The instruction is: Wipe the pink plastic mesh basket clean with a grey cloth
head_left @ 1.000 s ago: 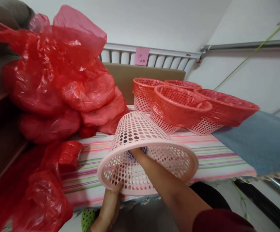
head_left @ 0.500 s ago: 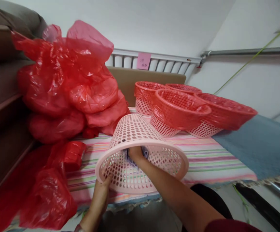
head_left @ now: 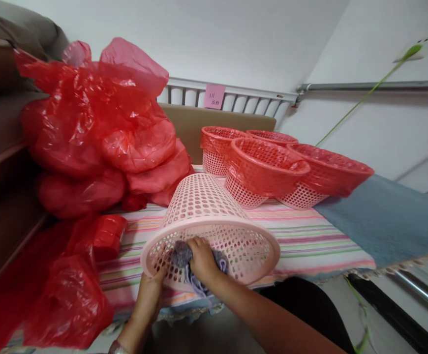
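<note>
A pale pink perforated basket [head_left: 204,196] lies on its side on the striped cloth, its wide mouth facing me. My left hand [head_left: 154,282] grips the basket's rim at the lower left, with fingers inside and partly hidden. Within the mouth, my right hand [head_left: 202,258] is closed around a bunched grey-purple cloth [head_left: 182,254], which bulges out on both sides of the fingers. A loose purple strand of the cloth hangs over the lower rim.
Several baskets lined with red bags [head_left: 269,162] stand behind on the right. Red plastic bags [head_left: 133,132] are heaped at the left, beside a red roll [head_left: 108,236]. A blue cover [head_left: 380,221] lies to the right, and a green stem [head_left: 369,96] leans across.
My right hand has drawn back from deeper in the basket toward its mouth, bringing the cloth along. My left hand stays on the rim.
</note>
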Demonstrator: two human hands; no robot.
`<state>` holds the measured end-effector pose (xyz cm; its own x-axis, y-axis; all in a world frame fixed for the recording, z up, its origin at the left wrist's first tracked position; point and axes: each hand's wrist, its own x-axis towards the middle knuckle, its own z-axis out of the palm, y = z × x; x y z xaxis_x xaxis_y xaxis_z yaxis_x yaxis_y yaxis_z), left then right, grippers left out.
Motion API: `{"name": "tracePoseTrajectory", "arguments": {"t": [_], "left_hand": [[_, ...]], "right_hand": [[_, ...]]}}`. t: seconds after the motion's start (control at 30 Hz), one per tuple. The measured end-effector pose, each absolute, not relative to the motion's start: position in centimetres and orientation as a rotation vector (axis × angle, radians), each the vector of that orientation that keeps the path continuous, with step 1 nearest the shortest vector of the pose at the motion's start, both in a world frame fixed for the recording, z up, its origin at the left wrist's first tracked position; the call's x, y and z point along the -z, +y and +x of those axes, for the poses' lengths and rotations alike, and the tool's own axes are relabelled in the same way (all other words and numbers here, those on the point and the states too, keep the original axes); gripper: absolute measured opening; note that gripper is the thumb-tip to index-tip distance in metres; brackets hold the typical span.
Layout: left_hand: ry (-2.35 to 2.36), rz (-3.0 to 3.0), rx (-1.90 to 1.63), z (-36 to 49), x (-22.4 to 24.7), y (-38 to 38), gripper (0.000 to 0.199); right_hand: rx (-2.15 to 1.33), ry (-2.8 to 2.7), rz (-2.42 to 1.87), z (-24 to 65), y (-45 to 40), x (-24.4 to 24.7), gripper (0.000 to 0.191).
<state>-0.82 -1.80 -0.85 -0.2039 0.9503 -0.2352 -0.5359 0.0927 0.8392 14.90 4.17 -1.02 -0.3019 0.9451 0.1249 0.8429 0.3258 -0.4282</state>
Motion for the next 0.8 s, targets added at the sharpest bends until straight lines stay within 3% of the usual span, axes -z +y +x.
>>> {"name": "tracePoseTrajectory", "arguments": {"t": [0.2,0.37,0.57,0.8], "left_hand": [[1.076,0.484,-1.486,-0.6,1.9,-1.8,0.071],[1.077,0.500,-1.476,-0.3,2.6,-2.0,0.067],[1.068,0.454,-1.462,0.1,2.1,-2.2,0.069],[1.055,0.448,-1.481,0.4,2.6,-1.9,0.071]], "right_hand": [[-0.401,-1.804,-1.491,13.1,13.3,0.6,0.051],[-0.645,-1.462,-1.418,12.3,17.6,1.1,0.050],[-0.554,-1.570,-1.389,12.3,18.3,0.9,0.045],[-0.264,-1.991,-1.543,13.3,15.8,0.7,0.056]]}}
